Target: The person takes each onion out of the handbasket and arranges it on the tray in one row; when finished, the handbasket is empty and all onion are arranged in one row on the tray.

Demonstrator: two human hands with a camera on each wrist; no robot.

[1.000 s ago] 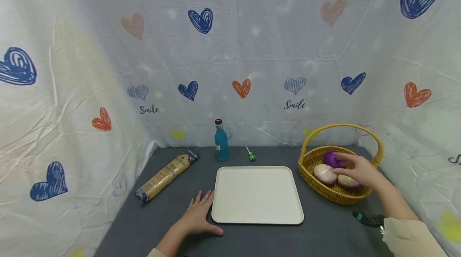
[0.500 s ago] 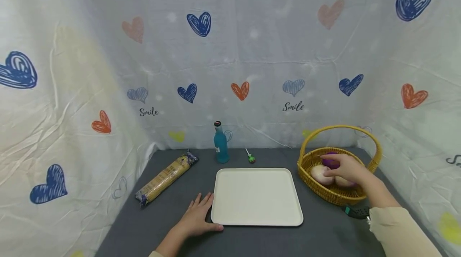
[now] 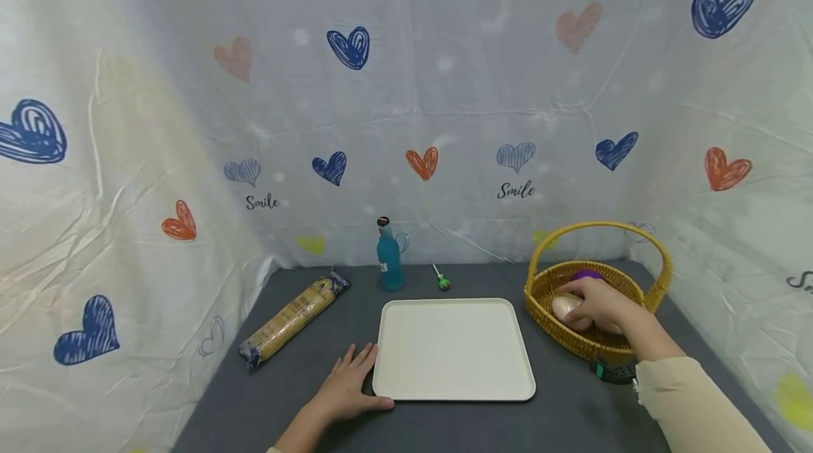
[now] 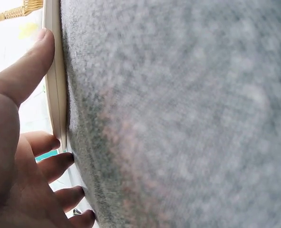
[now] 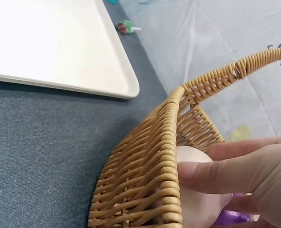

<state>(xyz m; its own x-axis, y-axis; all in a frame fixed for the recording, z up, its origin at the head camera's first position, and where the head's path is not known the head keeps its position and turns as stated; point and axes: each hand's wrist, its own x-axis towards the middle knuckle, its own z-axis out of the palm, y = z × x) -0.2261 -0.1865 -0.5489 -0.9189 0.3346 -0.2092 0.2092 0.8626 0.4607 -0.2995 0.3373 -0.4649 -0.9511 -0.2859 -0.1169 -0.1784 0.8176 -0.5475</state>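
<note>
My right hand point(image 3: 600, 305) reaches into the yellow wicker basket point(image 3: 552, 324) at the right. Its thumb and fingers curl round a smooth, pale pinkish round thing point(image 5: 199, 202), whose kind does not show. A purple thing point(image 3: 587, 274) lies behind the hand, and another pale round one is mostly hidden beneath it. My left hand point(image 3: 346, 388) lies at the left edge of the white rectangular tray point(image 3: 454, 351), fingers spread. In the left wrist view its thumb point(image 4: 38, 54) lies along the tray's side, with the fingertips down near the grey cloth.
A blue bottle point(image 3: 389, 259) stands at the back, with a green lollipop point(image 3: 443, 282) lying right of it. A long yellow packet point(image 3: 295, 317) with dark blue ends lies on the grey table at the left. The basket's handle point(image 3: 600, 225) arches above its rim.
My right hand has moved left and lower into the basket, from above the contents to closing round the pale round thing. The left hand stays by the tray; the head view has tilted slightly.
</note>
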